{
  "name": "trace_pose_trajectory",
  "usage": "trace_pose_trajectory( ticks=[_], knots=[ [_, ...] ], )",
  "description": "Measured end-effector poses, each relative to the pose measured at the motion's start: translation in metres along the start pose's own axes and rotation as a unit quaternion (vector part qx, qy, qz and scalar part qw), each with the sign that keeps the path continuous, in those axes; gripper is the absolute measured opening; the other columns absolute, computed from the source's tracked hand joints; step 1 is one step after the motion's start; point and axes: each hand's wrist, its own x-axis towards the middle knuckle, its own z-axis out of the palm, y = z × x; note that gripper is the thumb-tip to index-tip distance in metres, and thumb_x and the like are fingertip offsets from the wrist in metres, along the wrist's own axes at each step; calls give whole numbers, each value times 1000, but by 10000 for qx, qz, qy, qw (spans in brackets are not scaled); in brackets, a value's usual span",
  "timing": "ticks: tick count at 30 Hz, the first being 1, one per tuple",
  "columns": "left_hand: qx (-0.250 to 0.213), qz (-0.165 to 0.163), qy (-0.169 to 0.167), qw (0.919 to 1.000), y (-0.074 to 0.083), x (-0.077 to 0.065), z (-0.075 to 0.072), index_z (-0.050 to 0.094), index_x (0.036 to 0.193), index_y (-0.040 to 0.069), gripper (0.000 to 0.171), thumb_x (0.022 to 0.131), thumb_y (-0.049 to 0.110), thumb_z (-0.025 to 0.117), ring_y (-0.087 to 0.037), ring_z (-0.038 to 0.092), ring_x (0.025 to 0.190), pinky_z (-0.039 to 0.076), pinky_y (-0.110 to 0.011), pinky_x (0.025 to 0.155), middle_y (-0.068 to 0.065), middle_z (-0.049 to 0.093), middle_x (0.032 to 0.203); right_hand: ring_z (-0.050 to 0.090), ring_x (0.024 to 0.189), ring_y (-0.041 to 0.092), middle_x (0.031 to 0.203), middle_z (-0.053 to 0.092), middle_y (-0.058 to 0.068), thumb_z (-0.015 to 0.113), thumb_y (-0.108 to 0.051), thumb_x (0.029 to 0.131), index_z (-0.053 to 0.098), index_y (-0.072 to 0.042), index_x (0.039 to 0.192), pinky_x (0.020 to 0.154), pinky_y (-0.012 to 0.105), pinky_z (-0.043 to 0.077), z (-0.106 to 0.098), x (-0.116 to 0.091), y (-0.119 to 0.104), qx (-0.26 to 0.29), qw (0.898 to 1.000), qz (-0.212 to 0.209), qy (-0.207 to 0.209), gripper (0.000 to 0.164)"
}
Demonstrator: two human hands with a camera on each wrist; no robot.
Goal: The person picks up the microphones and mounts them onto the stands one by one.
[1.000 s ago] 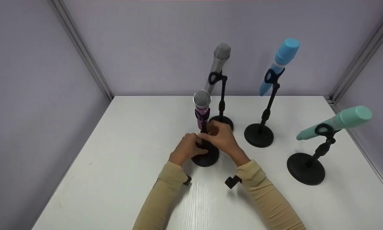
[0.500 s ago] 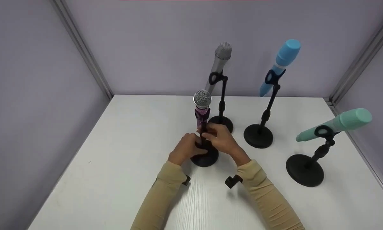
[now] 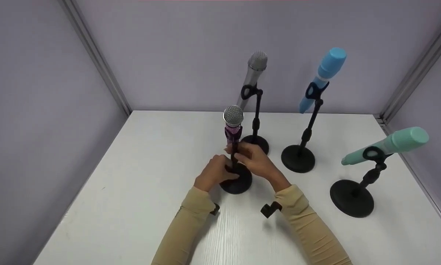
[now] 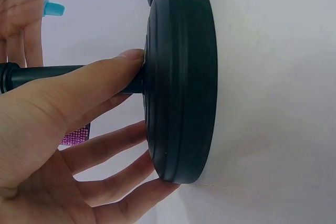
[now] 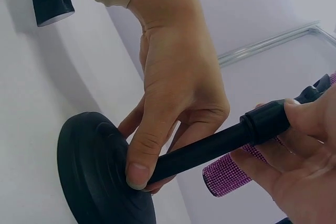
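Note:
A microphone (image 3: 233,116) with a silver mesh head and a pink glittery handle sits in the clip of a black desk stand (image 3: 238,185). My left hand (image 3: 213,172) grips the foot of the pole, thumb and fingers round it and over the round base (image 4: 181,82). Higher up, my right hand (image 3: 256,159) pinches the stand's ribbed collar (image 5: 266,121) between thumb and fingers, just under the clip. In the right wrist view the microphone's glittery lower end (image 5: 226,176) hangs beside the pole. The stand is upright on the white table.
Close behind stands a silver microphone (image 3: 258,62) on its own stand. A blue microphone (image 3: 332,62) on a stand is to its right. Nearer on the right, a mint-green microphone (image 3: 408,140) lies tilted in a lower stand. Grey walls enclose the white table (image 3: 150,154).
The fingers of my right hand have shifted round the pole, their tips now showing on its left side. My left hand keeps its grip at the base.

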Motion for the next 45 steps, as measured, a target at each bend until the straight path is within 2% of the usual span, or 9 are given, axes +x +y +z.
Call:
trace_pose_trajectory(
  ticks=[4, 11, 14, 18, 23, 29, 35, 40, 45],
  knots=[
    [19, 13, 37, 10000, 2, 1, 0, 79, 85, 4, 16, 81, 16, 89, -10, 56, 67, 49, -25, 63, -5, 77, 79, 64, 127, 36, 131, 70, 22, 57, 2, 101, 64, 5, 130, 102, 29, 54, -1, 0, 0, -65, 9999, -88, 70, 30],
    [32, 2, -1, 10000, 1, -1, 1, 80, 88, 4, 18, 81, 17, 89, -9, 61, 69, 55, -27, 67, -5, 78, 81, 65, 126, 38, 130, 70, 23, 58, 2, 101, 65, 5, 129, 99, 22, 54, -3, -3, 0, -21, 9999, -123, 70, 29],
    [21, -18, -24, 10000, 1, -1, 0, 81, 90, 3, 18, 81, 17, 89, -10, 63, 72, 57, -30, 73, -5, 79, 83, 65, 126, 37, 130, 70, 23, 59, -1, 102, 64, 5, 131, 103, 24, 53, -2, -2, 0, -30, 9999, -147, 42, 30],
    [23, -43, -45, 10000, 1, -1, -2, 81, 92, 3, 19, 82, 17, 88, -12, 65, 75, 59, -34, 77, -6, 79, 86, 66, 126, 36, 131, 70, 23, 61, -4, 102, 64, 5, 132, 108, 33, 52, -1, -1, 1, -77, 9999, -139, 40, 32],
    [57, -118, -60, 9999, 2, 0, -3, 81, 91, 4, 19, 82, 19, 88, -13, 60, 73, 54, -30, 70, -6, 78, 85, 66, 126, 36, 131, 70, 23, 60, -4, 102, 63, 5, 132, 110, 41, 51, -1, 0, -1, -121, 9999, -40, 34, 31],
    [10, -81, -55, 10000, 2, 0, -2, 81, 88, 5, 17, 82, 19, 89, -11, 59, 69, 52, -27, 66, -4, 78, 82, 68, 123, 34, 127, 71, 23, 61, -4, 101, 66, 4, 128, 108, 39, 53, 1, 0, 0, -85, 9999, 53, 130, 28],
    [-61, -68, -26, 10000, 1, 0, -1, 81, 91, 4, 17, 82, 17, 88, -11, 64, 74, 59, -33, 75, -5, 79, 84, 71, 115, 34, 118, 74, 22, 67, -3, 98, 70, 5, 121, 101, 39, 57, 4, 1, 1, -230, 9985, 88, 497, 24],
    [-72, -36, -18, 10000, 1, -1, -1, 81, 92, 4, 19, 82, 18, 88, -12, 66, 77, 60, -34, 78, -5, 79, 86, 74, 106, 38, 111, 75, 25, 73, -1, 92, 71, 8, 114, 94, 39, 60, 7, 1, 1, -496, 9946, 192, 897, 23],
    [11, 129, 30, 9999, 0, -2, 0, 81, 90, 4, 17, 82, 17, 88, -10, 67, 77, 60, -34, 78, -5, 80, 85, 74, 97, 42, 102, 75, 27, 78, 2, 86, 72, 9, 105, 89, 48, 61, 11, -1, -10, -574, 9903, 192, 1249, 21]
  ],
)
